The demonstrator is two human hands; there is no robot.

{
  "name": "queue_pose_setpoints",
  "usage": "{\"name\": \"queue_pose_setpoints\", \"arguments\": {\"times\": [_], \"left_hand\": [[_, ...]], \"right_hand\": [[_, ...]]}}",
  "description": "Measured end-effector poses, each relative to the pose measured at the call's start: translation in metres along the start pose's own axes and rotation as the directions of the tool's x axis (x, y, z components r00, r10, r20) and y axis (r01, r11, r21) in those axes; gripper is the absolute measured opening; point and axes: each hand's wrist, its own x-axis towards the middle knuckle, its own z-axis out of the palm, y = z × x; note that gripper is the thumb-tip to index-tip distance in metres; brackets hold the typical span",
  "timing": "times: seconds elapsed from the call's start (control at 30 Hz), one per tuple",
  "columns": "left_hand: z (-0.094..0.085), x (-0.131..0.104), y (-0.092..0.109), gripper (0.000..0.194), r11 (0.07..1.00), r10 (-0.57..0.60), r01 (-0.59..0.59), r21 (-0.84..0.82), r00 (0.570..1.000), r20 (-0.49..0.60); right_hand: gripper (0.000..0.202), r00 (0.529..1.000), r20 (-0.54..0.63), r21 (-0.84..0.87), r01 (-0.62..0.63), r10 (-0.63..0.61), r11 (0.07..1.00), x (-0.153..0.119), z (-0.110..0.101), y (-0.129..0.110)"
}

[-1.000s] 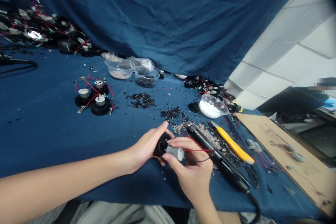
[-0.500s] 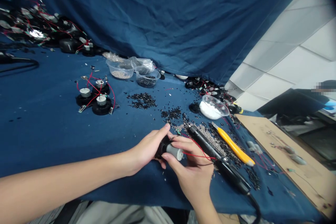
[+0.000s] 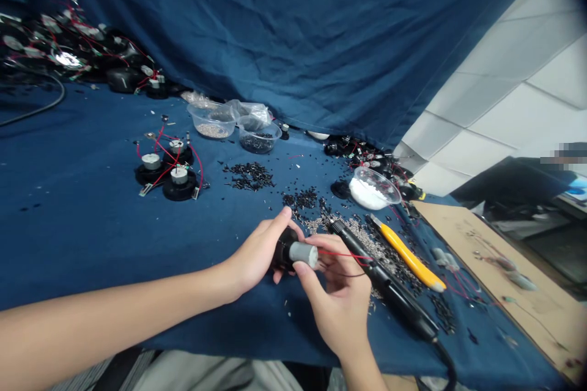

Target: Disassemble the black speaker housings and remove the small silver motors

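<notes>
Between my two hands is a small motor (image 3: 302, 253), a grey cylinder with a white end cap, set in a round black housing (image 3: 285, 249). My left hand (image 3: 261, 250) is closed around the black housing, its thumb along the top. My right hand (image 3: 340, 284) pinches the motor's end between thumb and fingers. Red and dark wires (image 3: 342, 254) run from the motor across the right fingers. Just right of that hand lies a black electric screwdriver (image 3: 389, 290) with a cord.
Three motor assemblies (image 3: 178, 177) stand at left. Several clear tubs (image 3: 211, 119) hold small parts; another holds white material (image 3: 367, 194). Loose screws (image 3: 250, 176) lie scattered. A yellow utility knife (image 3: 410, 256) lies beside the screwdriver. A cardboard sheet (image 3: 458, 220) is at right. A person sits far right.
The right fingers have shifted on the motor, so more of its grey body and end cap shows. The housing has turned slightly in my left hand.
</notes>
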Motion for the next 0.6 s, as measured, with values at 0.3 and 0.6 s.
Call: {"name": "queue_pose_setpoints", "arguments": {"times": [0.3, 0.6], "left_hand": [[-0.003, 0.001, -0.004, 0.052, 0.982, 0.093, -0.081, 0.170, 0.993, -0.066], [-0.002, 0.005, -0.014, 0.054, 1.000, 0.029, -0.027, 0.012, 0.982, -0.185]], "right_hand": [[0.026, 1.000, -0.017, -0.021, 0.023, -0.023, 1.000, 0.000, 0.000, 0.003], [0.021, 0.997, 0.047, 0.024, -0.056, 0.055, 0.998, 0.003, 0.004, 0.003]]}}
